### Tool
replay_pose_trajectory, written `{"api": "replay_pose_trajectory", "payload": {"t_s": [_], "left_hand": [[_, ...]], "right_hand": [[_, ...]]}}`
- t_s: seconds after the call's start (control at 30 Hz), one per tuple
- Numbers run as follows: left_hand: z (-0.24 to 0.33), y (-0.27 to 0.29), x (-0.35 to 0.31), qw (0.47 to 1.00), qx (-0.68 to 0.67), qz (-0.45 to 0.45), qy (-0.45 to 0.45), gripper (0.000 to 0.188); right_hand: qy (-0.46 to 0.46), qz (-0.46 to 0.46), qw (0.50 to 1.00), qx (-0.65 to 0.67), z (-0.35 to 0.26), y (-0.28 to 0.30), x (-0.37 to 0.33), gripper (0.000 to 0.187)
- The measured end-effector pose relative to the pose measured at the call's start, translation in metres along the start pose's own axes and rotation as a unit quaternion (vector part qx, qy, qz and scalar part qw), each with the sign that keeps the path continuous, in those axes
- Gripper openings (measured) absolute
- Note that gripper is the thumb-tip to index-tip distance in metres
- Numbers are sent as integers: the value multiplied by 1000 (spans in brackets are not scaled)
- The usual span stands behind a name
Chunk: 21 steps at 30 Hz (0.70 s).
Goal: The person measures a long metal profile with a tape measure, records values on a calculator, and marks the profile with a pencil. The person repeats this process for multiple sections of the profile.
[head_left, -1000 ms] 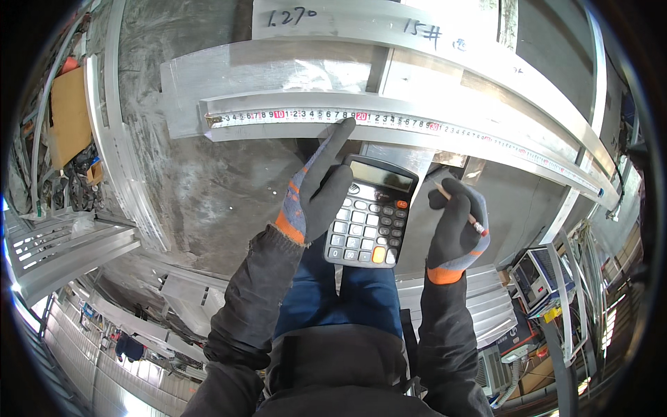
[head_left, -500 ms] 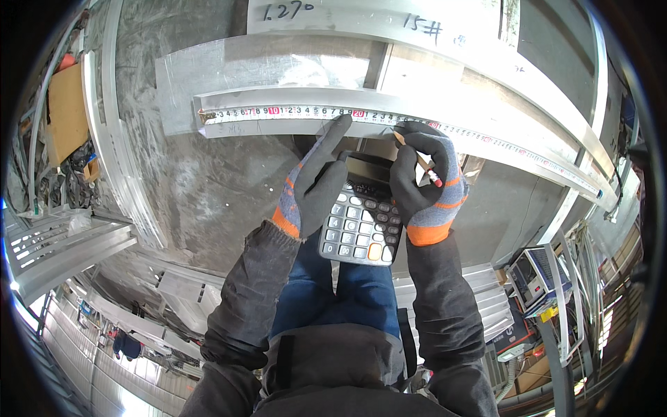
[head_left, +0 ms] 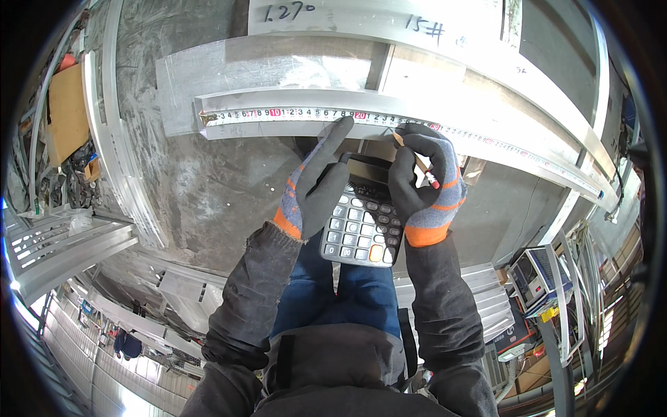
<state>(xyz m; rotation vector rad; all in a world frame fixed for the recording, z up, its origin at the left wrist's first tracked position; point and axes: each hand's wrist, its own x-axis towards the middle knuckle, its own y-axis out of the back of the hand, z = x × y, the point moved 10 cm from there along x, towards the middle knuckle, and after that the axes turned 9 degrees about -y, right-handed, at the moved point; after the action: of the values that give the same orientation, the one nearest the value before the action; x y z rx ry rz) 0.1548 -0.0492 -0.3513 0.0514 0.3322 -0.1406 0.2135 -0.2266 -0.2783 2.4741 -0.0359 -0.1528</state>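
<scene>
The right hand (head_left: 417, 199) is clenched round a pencil (head_left: 426, 172), its red rubber end poking out on the person's right. The left hand (head_left: 309, 199) grasps the calculator (head_left: 358, 226) by its left edge, thumb along the side; its lower fingers are hidden, so how they bear on the case I cannot tell. Its index finger is stretched out, the tip at the near edge of the tape measure (head_left: 306, 114).

The tape measure lies lengthwise in a pale metal bar (head_left: 292, 130) crossing in front of the person. On the near side of the tape is the calculator, above the person's legs (head_left: 326, 292). Also on that side is the pencil point, to the right of the pointing finger. Beyond the tape are a flat metal sheet (head_left: 184, 87) and a panel (head_left: 333, 19) with dark handwriting.

A second ago the right hand stood well short of the tape, off to its near side; now it has come in, fingertips at the bar and thumb side hiding the calculator's upper right corner. The left finger has kept its place at the tape. For the work, that puts pencil and pointing finger at the bar together, though whether the point touches metal I cannot tell
</scene>
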Motion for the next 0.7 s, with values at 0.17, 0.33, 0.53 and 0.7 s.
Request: {"api": "replay_pose_trajectory", "payload": {"t_s": [0.17, 0.33, 0.53, 0.7], "left_hand": [[1, -1, -1, 1000, -19, -1, 3, 67], [0, 0, 1, 1000, -13, 0, 9, 69], [0, 1, -1, 1000, -18, 0, 16, 70], [2, 0, 1, 1000, -7, 10, -10, 68]], "right_hand": [[-19, -1, 1000, 15, 4, 0, -1, 20], [-21, 0, 1000, 14, 6, 0, 0, 26], [-18, -17, 1000, 17, 2, 2, 0, 18], [-35, 8, 999, 41, 8, 2, 0, 24]]}}
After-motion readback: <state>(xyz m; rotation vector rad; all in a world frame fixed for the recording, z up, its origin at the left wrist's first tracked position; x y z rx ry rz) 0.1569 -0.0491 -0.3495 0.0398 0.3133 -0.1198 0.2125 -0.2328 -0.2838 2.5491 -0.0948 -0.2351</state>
